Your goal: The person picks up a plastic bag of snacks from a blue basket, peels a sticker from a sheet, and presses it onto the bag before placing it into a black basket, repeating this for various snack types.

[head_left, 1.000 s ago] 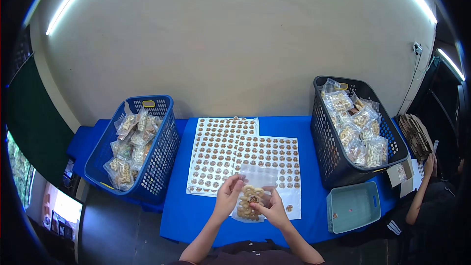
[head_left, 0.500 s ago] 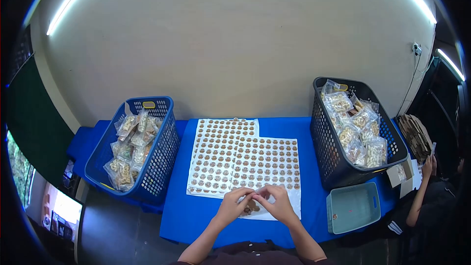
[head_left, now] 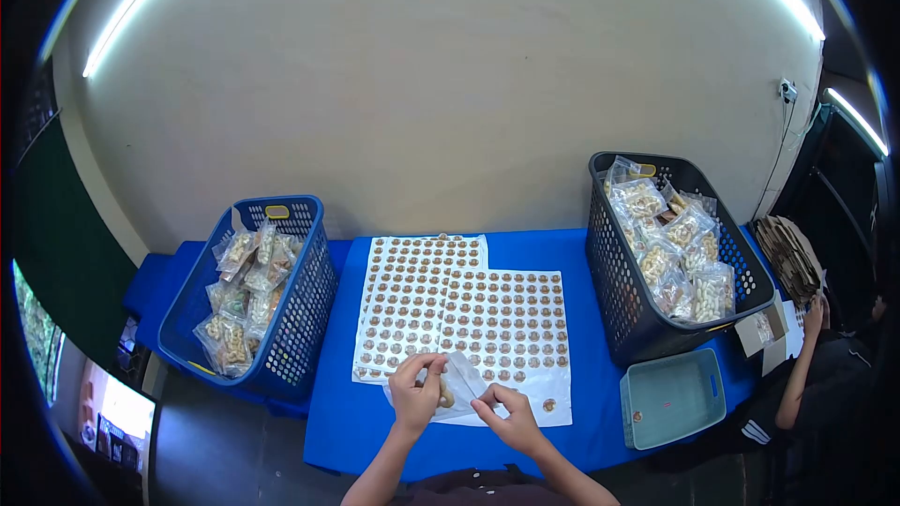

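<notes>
A clear plastic bag (head_left: 465, 377) with tan pieces low in it is held up over the lower part of the sticker sheets. My left hand (head_left: 417, 394) is closed on the bag's left side and partly hides its contents. At the bag's right edge, my right hand (head_left: 509, 415) pinches the plastic. Beneath and beyond the hands, a white sheet of round brown stickers (head_left: 506, 323) overlaps another sticker sheet (head_left: 403, 295). One sticker (head_left: 549, 405) sits apart on the sheet's bare lower strip, right of my right hand.
A blue basket (head_left: 314, 295) of filled bags stands at left, a black basket (head_left: 626, 290) of filled bags at right. In front of the black one is a green tray (head_left: 684, 403) with a small round piece inside. Another person's arm (head_left: 797, 379) is at far right, near stacked brown cardboard (head_left: 786, 258).
My hands were close together at the fingertips; they have moved apart. The bag is now lifted and spread between them, and my left hand has shifted left.
</notes>
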The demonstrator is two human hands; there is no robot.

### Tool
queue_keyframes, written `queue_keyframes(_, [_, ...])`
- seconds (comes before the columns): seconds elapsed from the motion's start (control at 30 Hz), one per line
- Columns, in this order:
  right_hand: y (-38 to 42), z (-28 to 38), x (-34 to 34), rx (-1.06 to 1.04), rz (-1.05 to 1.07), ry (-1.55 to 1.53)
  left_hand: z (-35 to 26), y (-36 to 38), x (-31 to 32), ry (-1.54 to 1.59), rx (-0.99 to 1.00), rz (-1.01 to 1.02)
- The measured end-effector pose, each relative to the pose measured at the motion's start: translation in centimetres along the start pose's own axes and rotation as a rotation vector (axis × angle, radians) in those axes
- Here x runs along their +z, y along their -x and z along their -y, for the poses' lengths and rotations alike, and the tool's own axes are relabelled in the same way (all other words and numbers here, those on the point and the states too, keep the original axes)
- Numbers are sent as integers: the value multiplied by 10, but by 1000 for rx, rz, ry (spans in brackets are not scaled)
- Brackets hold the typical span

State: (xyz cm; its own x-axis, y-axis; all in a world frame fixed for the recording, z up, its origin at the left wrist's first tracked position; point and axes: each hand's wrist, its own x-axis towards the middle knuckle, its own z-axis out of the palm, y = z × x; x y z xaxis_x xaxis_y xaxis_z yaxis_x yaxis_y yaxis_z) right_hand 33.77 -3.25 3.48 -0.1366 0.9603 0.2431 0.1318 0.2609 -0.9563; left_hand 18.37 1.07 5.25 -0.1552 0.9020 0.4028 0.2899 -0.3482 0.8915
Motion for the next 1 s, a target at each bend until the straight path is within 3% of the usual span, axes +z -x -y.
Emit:
queue_keyframes(0.2, [1, -6, -2, 7, -6, -45, 8, 4, 3, 47, -175, 43])
queue_keyframes(0.3, [0, -19, -7, 145, -74, -147, 8, -1, 5, -64, 71, 2])
queue_keyframes(0.33, [0, -23, -9, 200, -116, -187, 7, 0, 2, -39, -5, 111])
queue_keyframes(0.37, [-2, -25, -11, 256, -159, -226, 3, 2, 1, -58, 58, 180])
queue_keyframes(0.43, [-7, -24, -10, 188, -198, -235, -4, 7, 3, -94, 182, 320])
queue_keyframes(0.5, [-9, -17, -7, 142, -210, -222, -3, 14, 11, -14, 175, 433])
queue_keyframes(0.6, [-14, -8, -5, -199, -227, 467, 8, 22, 17, 23, 84, 436])
queue_keyframes(0.73, [-16, 1, -8, -169, -329, 608, 15, 14, 13, -23, 46, 335])
queue_keyframes(0.83, [-22, 12, -14, -231, -266, 779, 12, 3, 1, 4, 89, 494])
queue_keyframes(0.87, [-24, 21, -10, -281, -301, 738, 17, 2, -2, 18, 12, 515])
queue_keyframes(0.97, [-24, 6, 0, -403, -89, 713, 7, -8, -9, -64, 76, 573])
queue_keyframes(1.0, [-26, 3, 7, -415, -168, 569, 8, -9, -8, -87, 110, 550])
